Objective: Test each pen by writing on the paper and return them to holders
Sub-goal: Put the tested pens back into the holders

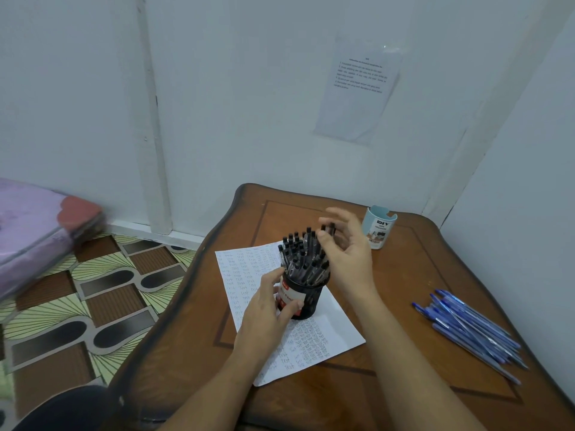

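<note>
A black mesh holder (306,298) packed with several black pens (300,251) stands on the written-on white paper (329,334) in the middle of the table. My left hand (267,309) grips the holder's side at its red-and-white label. My right hand (345,247) hovers over the pens' tops, with its thumb and fingers pinching the cap end of a black pen (328,228). A pile of blue pens (469,328) lies loose on the table at the right. A light blue holder (378,227) stands at the back, seemingly empty.
The brown wooden table (404,275) sits in a corner of white walls. A printed sheet (357,88) is taped to the wall behind. Patterned floor and a purple bundle (34,231) lie to the left.
</note>
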A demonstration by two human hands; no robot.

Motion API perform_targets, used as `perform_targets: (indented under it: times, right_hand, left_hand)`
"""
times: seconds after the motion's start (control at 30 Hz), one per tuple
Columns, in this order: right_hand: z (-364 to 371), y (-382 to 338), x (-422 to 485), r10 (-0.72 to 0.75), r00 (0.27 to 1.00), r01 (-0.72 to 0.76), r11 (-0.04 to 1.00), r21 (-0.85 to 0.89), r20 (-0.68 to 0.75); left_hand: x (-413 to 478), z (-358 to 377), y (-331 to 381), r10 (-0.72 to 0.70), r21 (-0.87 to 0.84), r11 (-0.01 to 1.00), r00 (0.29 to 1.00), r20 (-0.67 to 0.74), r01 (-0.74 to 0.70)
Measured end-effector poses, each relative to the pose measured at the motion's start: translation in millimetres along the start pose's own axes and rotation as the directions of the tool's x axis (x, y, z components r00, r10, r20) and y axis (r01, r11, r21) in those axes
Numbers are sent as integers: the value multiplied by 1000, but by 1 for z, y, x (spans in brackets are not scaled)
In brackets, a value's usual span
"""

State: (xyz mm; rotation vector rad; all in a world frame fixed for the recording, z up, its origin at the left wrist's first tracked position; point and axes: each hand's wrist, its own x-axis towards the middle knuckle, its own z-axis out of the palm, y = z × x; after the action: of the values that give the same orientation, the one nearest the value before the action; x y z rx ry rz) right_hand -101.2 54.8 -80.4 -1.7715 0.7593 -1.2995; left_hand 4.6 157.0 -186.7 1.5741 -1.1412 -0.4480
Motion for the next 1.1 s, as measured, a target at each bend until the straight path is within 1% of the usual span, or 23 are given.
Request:
perform_targets:
  times: [0.13,0.23,0.27,0.3,0.37,0.43,0.53,0.6,0.67,0.73,0.87,1.0,1.03,1.1]
  right_hand:
    - [-6,1,0,-16,1000,17,999,-49,18]
    - [-7,-4,-5,59,996,-65,993,103,62]
    - [-9,-4,-7,88,991,-100,987,127,98]
    - [-10,-2,-10,115,983,-131,986,107,141]
    - [-14,8,-19,190,941,-211,976,45,282]
    - [-11,15,-25,245,911,-265,964,18,332]
    - [-2,21,-28,266,902,-283,959,0,340]
    - [3,25,-28,291,903,-310,951,10,315]
    - [2,28,-25,305,906,-311,950,-24,293]
    - [-4,27,-19,317,889,-321,946,-44,332]
    - [-21,28,-15,327,833,-371,929,12,446]
    - [-24,33,-20,362,799,-417,909,10,480]
    - [-24,32,-21,364,803,-417,909,8,472]
    - [-19,32,-25,358,837,-402,916,20,413]
  left_hand:
    - [0,-1,-1,-9,-6,1000,1000,3,9]
    - [0,-1,2,-9,0,1000,1000,0,9]
    - [0,-1,3,-5,8,1000,1000,0,5]
    - [0,-1,3,-2,16,1000,1000,-2,2]
    - [-1,-1,3,-19,23,1000,1000,4,19]
    - [-1,-1,3,-59,11,998,997,45,59]
    - [2,0,2,-74,-10,997,993,91,75]
    - [3,0,4,-83,-11,996,994,67,84]
    - [4,-1,3,-92,-22,995,994,58,94]
    - [5,-1,1,-106,-43,993,992,74,109]
    - [4,-5,1,-107,-49,992,984,141,115]
    - [4,-9,-3,-90,-29,995,978,187,97]
    - [4,-8,-3,-77,-24,996,980,186,83]
    - [1,-7,-1,-46,-46,998,988,150,53]
